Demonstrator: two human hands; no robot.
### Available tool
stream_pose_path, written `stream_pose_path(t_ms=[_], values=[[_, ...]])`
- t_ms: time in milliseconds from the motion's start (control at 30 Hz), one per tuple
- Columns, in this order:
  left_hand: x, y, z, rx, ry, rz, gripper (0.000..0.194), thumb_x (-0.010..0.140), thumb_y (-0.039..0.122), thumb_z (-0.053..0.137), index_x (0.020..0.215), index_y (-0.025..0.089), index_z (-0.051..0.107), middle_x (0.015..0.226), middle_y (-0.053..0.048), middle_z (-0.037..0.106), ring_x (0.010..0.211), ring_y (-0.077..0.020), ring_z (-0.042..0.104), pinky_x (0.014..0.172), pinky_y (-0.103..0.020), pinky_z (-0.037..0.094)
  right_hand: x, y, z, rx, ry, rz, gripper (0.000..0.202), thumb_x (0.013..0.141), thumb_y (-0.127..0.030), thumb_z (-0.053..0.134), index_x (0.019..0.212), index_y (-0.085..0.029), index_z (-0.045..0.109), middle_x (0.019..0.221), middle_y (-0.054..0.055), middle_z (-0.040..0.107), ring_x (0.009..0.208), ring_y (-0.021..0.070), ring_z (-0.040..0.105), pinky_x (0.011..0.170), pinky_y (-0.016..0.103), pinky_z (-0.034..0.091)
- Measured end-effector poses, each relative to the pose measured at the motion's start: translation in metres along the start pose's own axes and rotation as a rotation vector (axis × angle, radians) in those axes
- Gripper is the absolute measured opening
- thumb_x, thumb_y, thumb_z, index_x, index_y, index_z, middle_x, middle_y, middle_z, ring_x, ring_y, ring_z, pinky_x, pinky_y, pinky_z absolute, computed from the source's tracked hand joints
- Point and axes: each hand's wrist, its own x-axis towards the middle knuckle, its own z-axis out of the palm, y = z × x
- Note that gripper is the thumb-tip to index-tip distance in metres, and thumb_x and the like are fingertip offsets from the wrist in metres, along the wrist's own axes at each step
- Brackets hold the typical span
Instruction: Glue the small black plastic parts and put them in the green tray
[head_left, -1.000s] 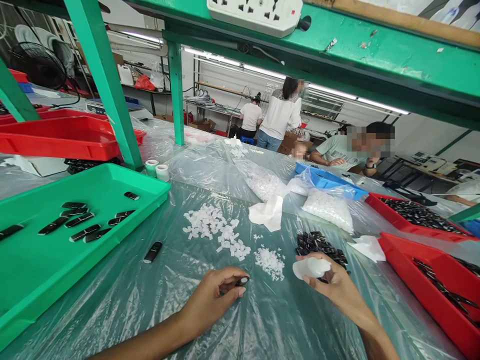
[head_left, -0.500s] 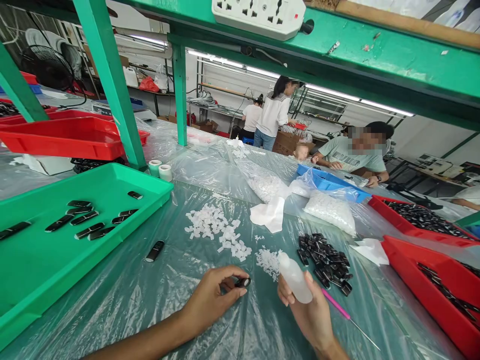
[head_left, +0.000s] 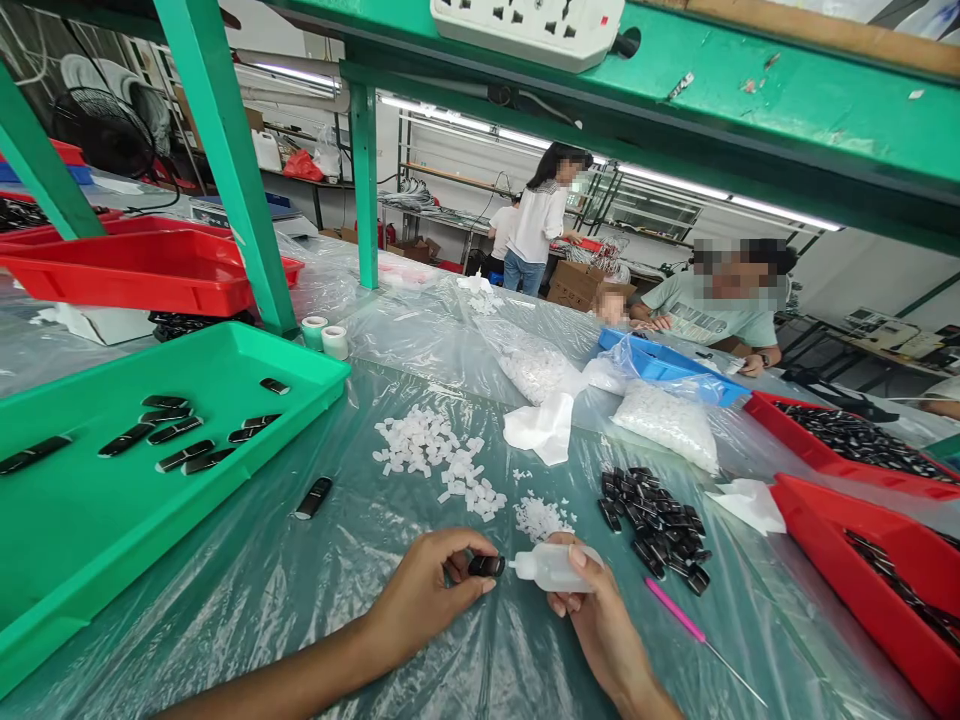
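Between thumb and fingers, my left hand [head_left: 431, 590] pinches a small black part [head_left: 486, 566] above the plastic-covered table. My right hand [head_left: 604, 610] is wrapped round a translucent squeeze bottle [head_left: 559, 568], which lies sideways with its nozzle pointing left, right at the end of the black part. Whether the tip touches it I cannot tell. Beyond my hands are small white pieces [head_left: 541, 518] and a pile of larger white pieces [head_left: 420, 440]. A heap of black parts [head_left: 651, 520] lies to the right, near a pink-handled tool [head_left: 675, 608]. One black piece [head_left: 313, 497] rests alone on the left.
A green tray [head_left: 150, 540] with several black pieces fills the left side. Red trays [head_left: 817, 520] stand at the right, a blue tray [head_left: 667, 365] and filled plastic bags [head_left: 667, 425] farther back. A green frame [head_left: 225, 160] rises at the left. People are across the table.
My right hand has tipped the bottle from upright-leaning to sideways, bringing its nozzle to the black part. The black part has turned slightly in my left hand.
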Motion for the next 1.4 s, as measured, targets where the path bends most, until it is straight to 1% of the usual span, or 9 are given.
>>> stream_pose_path(t_ms=[133,267,400,533,633,733,900,1167,1400], values=[[-0.001,-0.003,0.001,-0.007,0.002,0.015,0.016,0.076,0.027,0.062,0.091,0.022,0.066,0.081,-0.003,0.065,0.069,-0.0168,0.056,0.058,-0.021,0.04,-0.001,-0.002,0.001,-0.122,-0.008,-0.018,0.025,0.078,-0.04,0.059,0.082,-0.016,0.064,0.066,0.001,0.052,0.053,0.0108,0.038,0.047,0.022,0.033],[-0.001,-0.004,0.001,0.013,-0.004,0.029,0.017,0.076,0.028,0.062,0.091,0.021,0.065,0.082,-0.004,0.064,0.069,-0.017,0.055,0.059,-0.022,0.041,-0.004,-0.003,0.001,-0.249,-0.005,-0.074,0.025,0.075,-0.042,0.062,0.081,-0.017,0.063,0.07,0.003,0.057,0.059,0.0137,0.045,0.049,0.022,0.035],[-0.001,-0.003,0.002,0.025,-0.014,0.026,0.014,0.076,0.027,0.063,0.089,0.022,0.065,0.081,-0.003,0.064,0.067,-0.0159,0.054,0.057,-0.021,0.039,-0.01,-0.005,0.003,-0.334,0.055,-0.118,0.027,0.071,-0.043,0.065,0.081,-0.018,0.065,0.069,0.002,0.059,0.059,0.0148,0.05,0.05,0.022,0.039],[-0.001,-0.002,0.001,0.036,-0.016,0.025,0.013,0.076,0.026,0.062,0.087,0.021,0.065,0.079,-0.003,0.063,0.066,-0.0156,0.053,0.056,-0.021,0.037,-0.014,-0.009,0.007,-0.429,0.108,-0.188,0.027,0.069,-0.044,0.066,0.08,-0.019,0.066,0.07,0.003,0.063,0.062,0.0167,0.055,0.054,0.023,0.044],[-0.001,-0.002,0.001,0.042,-0.017,0.037,0.012,0.076,0.026,0.062,0.087,0.021,0.064,0.079,-0.002,0.062,0.066,-0.0154,0.053,0.056,-0.021,0.037,-0.014,-0.01,0.007,-0.507,0.122,-0.239,0.027,0.07,-0.044,0.064,0.081,-0.02,0.065,0.072,0.004,0.064,0.062,0.0178,0.056,0.053,0.023,0.045],[-0.001,-0.003,0.002,0.048,-0.015,0.041,0.011,0.076,0.026,0.063,0.086,0.021,0.064,0.079,-0.002,0.062,0.067,-0.0151,0.052,0.057,-0.021,0.037,-0.014,-0.01,0.005,-0.557,0.131,-0.253,0.027,0.072,-0.045,0.062,0.081,-0.019,0.065,0.073,0.004,0.064,0.063,0.0181,0.056,0.054,0.023,0.045],[-0.001,-0.002,0.002,0.054,-0.021,0.03,0.012,0.076,0.026,0.063,0.087,0.021,0.063,0.078,-0.001,0.061,0.067,-0.0147,0.052,0.057,-0.02,0.036,-0.014,-0.008,0.003,-0.579,0.096,-0.273,0.026,0.073,-0.044,0.062,0.082,-0.019,0.064,0.072,0.003,0.063,0.061,0.0171,0.056,0.053,0.022,0.045],[-0.001,0.0,0.0,0.066,-0.028,0.031,0.01,0.077,0.023,0.062,0.087,0.021,0.062,0.079,0.0,0.058,0.066,-0.013,0.05,0.055,-0.019,0.034,-0.014,-0.006,-0.001,-0.643,0.125,-0.316,0.025,0.074,-0.041,0.062,0.084,-0.018,0.064,0.074,0.005,0.064,0.061,0.0177,0.057,0.05,0.022,0.044],[-0.002,-0.002,0.001,0.076,-0.028,0.035,0.007,0.077,0.02,0.061,0.084,0.02,0.06,0.08,0.001,0.056,0.065,-0.0117,0.049,0.054,-0.019,0.033,-0.015,-0.008,0.0,-0.665,0.079,-0.342,0.022,0.073,-0.04,0.062,0.083,-0.02,0.065,0.072,0.003,0.064,0.057,0.0158,0.057,0.048,0.021,0.044]])
